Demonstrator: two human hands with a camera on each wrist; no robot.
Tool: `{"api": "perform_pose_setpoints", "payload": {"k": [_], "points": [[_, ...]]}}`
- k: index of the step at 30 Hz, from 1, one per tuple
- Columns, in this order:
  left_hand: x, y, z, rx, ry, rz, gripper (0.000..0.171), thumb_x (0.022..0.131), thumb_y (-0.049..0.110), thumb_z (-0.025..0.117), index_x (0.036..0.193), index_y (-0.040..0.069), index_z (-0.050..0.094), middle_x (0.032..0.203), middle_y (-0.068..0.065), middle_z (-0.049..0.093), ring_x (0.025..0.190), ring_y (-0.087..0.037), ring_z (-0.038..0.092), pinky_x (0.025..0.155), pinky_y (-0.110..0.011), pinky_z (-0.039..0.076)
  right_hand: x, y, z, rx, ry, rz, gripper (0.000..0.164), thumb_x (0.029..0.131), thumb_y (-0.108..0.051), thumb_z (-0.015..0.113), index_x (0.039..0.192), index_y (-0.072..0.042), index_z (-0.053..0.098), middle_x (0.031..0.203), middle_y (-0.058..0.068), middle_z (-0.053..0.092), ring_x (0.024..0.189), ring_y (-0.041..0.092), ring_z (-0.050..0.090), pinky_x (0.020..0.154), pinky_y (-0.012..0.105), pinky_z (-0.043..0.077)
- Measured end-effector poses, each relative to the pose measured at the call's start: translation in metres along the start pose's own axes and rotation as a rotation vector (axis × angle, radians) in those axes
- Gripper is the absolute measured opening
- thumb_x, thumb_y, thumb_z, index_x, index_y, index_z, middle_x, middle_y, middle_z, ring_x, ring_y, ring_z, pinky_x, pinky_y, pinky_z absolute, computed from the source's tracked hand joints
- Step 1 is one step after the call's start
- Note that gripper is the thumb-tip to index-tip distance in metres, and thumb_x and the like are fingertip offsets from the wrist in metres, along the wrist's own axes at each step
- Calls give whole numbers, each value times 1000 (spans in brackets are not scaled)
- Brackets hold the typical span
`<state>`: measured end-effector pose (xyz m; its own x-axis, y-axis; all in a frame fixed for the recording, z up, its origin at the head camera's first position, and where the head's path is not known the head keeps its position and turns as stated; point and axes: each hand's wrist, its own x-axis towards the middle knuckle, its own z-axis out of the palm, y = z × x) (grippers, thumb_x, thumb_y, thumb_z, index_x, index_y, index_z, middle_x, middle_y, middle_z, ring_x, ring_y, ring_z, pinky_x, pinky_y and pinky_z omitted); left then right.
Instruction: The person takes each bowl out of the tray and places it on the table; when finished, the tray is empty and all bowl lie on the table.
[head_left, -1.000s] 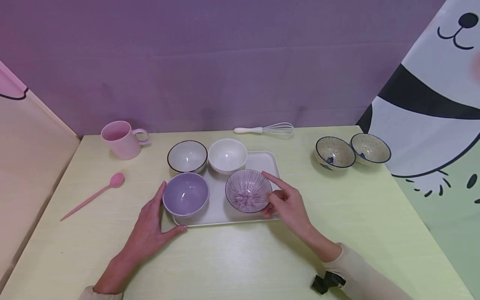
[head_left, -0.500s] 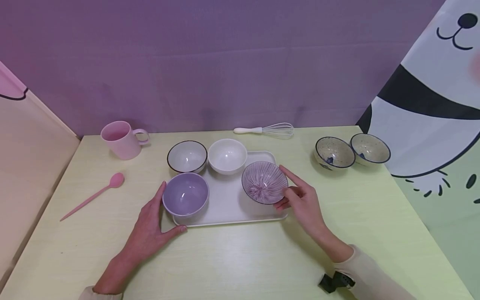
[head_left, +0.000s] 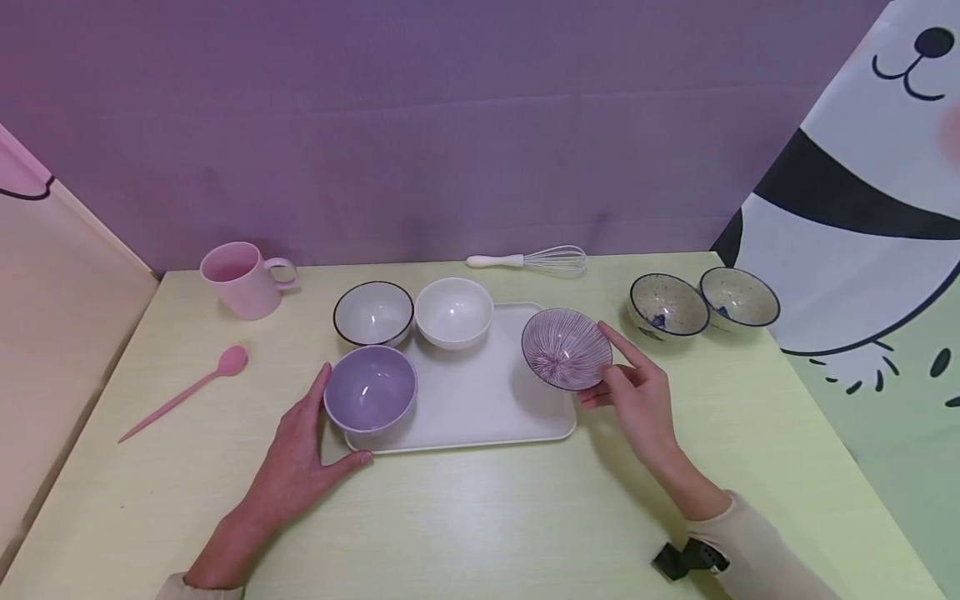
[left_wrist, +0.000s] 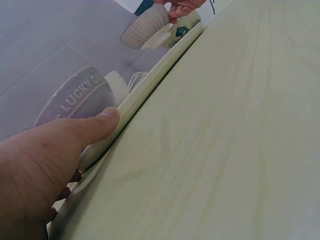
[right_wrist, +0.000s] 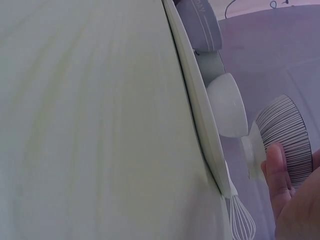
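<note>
My right hand [head_left: 637, 396] holds a small bowl with thin purple stripes [head_left: 567, 348] by its right side, raised above the right part of a white tray [head_left: 480, 408]. In the right wrist view the thumb [right_wrist: 278, 172] presses its outer wall near the foot. At the tray's front left corner, my left hand [head_left: 300, 450] rests with fingers extended and thumb spread along the front edge, beside a plain purple bowl [head_left: 371, 390]. Raised lettering shows on that bowl in the left wrist view. Behind it are a white bowl [head_left: 454, 312] and a dark-rimmed white bowl [head_left: 373, 313].
Two speckled bowls with dark rims [head_left: 669, 305] stand close together at the back right. A whisk [head_left: 528, 260] lies along the back edge. On the left are a pink mug [head_left: 246, 282] and a pink spoon [head_left: 183, 396]. A purple backdrop rises behind the table [head_left: 465, 517].
My right hand has carried the striped bowl rightward and slightly back, from the tray's middle to over its right edge. The left hand and the other bowls stay in place.
</note>
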<state>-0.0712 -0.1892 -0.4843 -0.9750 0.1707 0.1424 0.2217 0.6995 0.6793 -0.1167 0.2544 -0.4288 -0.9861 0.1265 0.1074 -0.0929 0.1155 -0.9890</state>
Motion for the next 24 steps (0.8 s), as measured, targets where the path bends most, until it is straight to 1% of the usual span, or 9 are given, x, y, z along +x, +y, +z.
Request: {"api": "perform_pose_setpoints", "payload": {"k": [4,8,14,21,24], "points": [[0,0,1,4,-4,-4,133,85,36,99,180,20,7,179,-22,30,157,-56,33,123,-78,33,3,3,-7,38,26,4,60,106,10,46,163,-4,54,79,2,80,60,15,77,61,33,67],[0,0,1,9,-5,-7,134,84,36,99,180,20,7,179,-23,30,157,-56,33,123,-79,33,7,6,-14,49,65,-17,59,106,12,47,163,-3,53,80,1,80,61,15,77,61,32,67],[1,0,0,7,-5,-6,134,85,37,99,180,19,7,180,-22,28,158,-56,33,124,-78,32,14,12,-22,70,128,-34,59,105,12,47,162,-2,54,83,3,81,60,15,77,61,30,66],[1,-1,1,0,-1,-5,134,84,37,99,180,21,7,179,-22,30,157,-56,33,123,-78,32,18,20,-27,55,133,-18,58,106,12,48,162,-1,54,84,2,82,61,14,78,61,29,66],[0,-1,1,4,5,2,134,84,36,99,180,20,7,179,-23,31,157,-57,34,123,-79,33,19,23,-28,45,129,-5,58,106,10,49,163,-2,54,86,2,82,61,14,78,62,30,67]]}}
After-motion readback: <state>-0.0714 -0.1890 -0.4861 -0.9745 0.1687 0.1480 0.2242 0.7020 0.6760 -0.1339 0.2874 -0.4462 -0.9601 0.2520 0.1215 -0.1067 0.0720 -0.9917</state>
